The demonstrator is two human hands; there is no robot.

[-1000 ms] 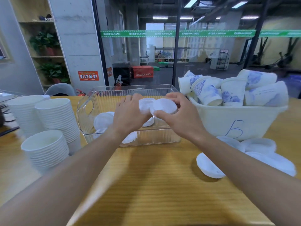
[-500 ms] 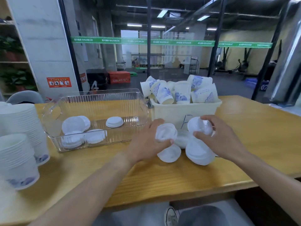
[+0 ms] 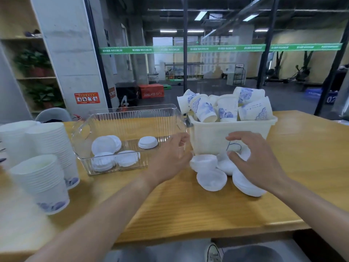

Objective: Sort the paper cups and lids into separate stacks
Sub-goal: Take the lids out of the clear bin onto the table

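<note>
Both hands hover over the loose lids on the surface; left hand loosely curled, holding nothing; right hand spread, empty; cups fill the bin just beyond them.

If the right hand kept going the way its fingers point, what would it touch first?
Probably the pile of loose lids under the right hand's fingertips, which look nearly on it already; the white bin stands just behind. Depth is hard to judge.

Wooden table bearing: stacked paper cups at nine o'clock, clear tray at eleven, white bin at one, loose lids just before it.
</note>
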